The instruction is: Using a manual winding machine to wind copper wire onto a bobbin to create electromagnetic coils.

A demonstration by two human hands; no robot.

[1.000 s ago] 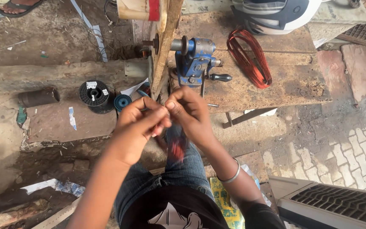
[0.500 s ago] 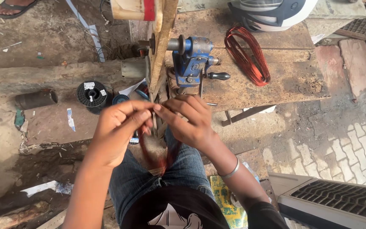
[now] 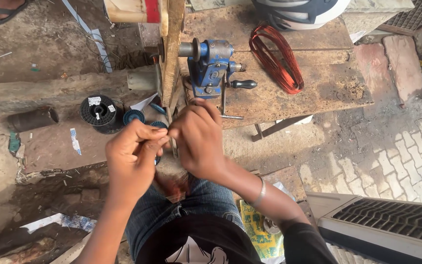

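My left hand and right hand are pinched together on something too thin and blurred to identify; blue winder on bench just beyond them.

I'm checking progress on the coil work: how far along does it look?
One copper wire coil already lies wound on the bench. Both the left hand and right hand pinch something thin between them, too blurred to identify. The blue hand winder stands untouched, its crank free.
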